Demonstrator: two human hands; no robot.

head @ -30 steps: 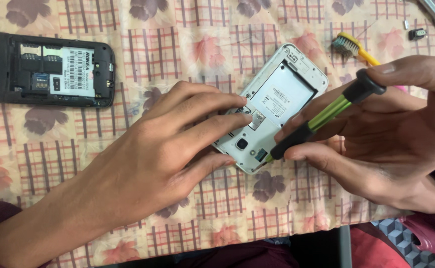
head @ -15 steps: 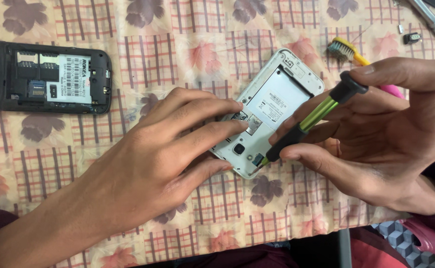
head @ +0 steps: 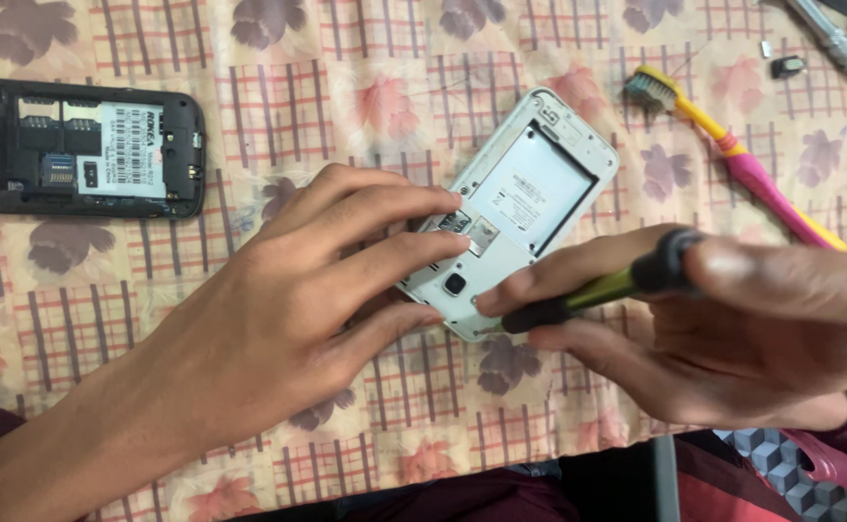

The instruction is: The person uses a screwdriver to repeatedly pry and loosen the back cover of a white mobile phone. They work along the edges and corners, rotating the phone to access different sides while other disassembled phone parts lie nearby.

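Note:
A white phone [head: 530, 193] with its back cover off lies tilted on the patterned cloth, its empty battery bay facing up. My left hand [head: 288, 309] rests on its lower end, fingertips pressing by the card slots. My right hand [head: 732, 329] grips a screwdriver [head: 597, 290] with a green and black handle, its tip at the phone's lower corner near the camera lens.
A black phone [head: 85, 155] with its back open lies at the far left. A pink and yellow toothbrush [head: 742, 164] lies at the upper right, next to small loose parts [head: 789, 66] and a metal tool [head: 834, 39]. The table edge [head: 443, 474] runs along the bottom.
The screwdriver handle has swung lower, now lying flatter and pointing right. The toothbrush shows fully. My left hand stays on the white phone.

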